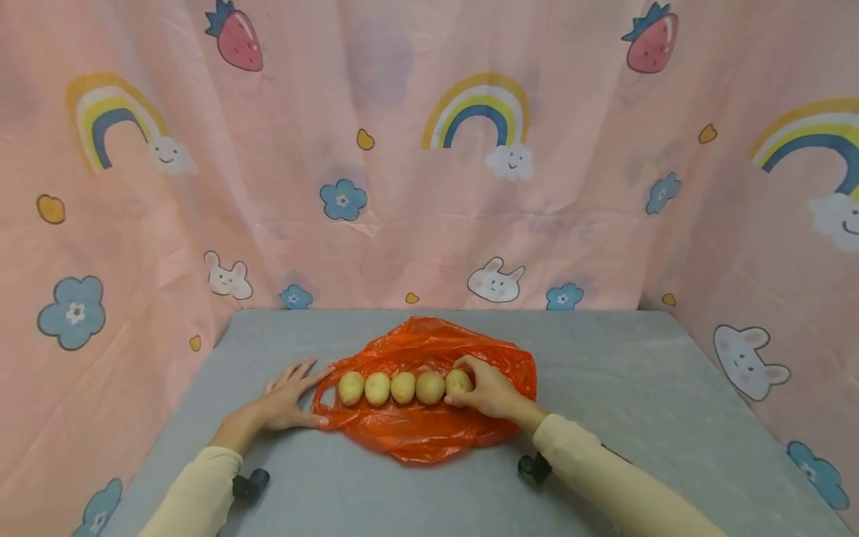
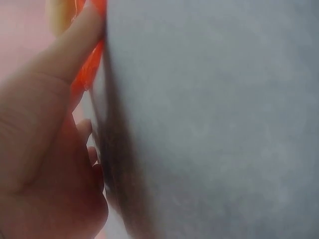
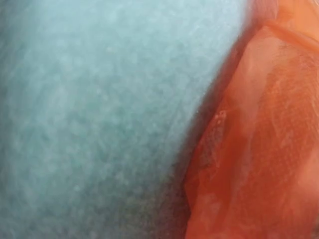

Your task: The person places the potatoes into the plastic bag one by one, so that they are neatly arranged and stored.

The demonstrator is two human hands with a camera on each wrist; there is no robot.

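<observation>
An orange-red plastic bag (image 1: 416, 440) lies spread flat, with several potatoes (image 1: 403, 388) in a side-by-side row on top of it. My right hand (image 1: 493, 389) holds the rightmost potato (image 1: 458, 381) between thumb and fingers. At the bag's left end, by its handle loop, my left hand (image 1: 285, 401) rests with fingers spread; thumb and index fingertip touch the plastic. The left wrist view shows that thumb (image 2: 75, 42) against a strip of the bag (image 2: 90, 69). Only the bag's edge (image 3: 249, 164) and tabletop appear in the right wrist view; the hand is out of it.
Everything lies on a grey table (image 1: 604, 373). A pink curtain (image 1: 403, 246) printed with rainbows, flowers and rabbits stands around its back and sides. Dark wrist devices (image 1: 251, 485) sit at both forearms.
</observation>
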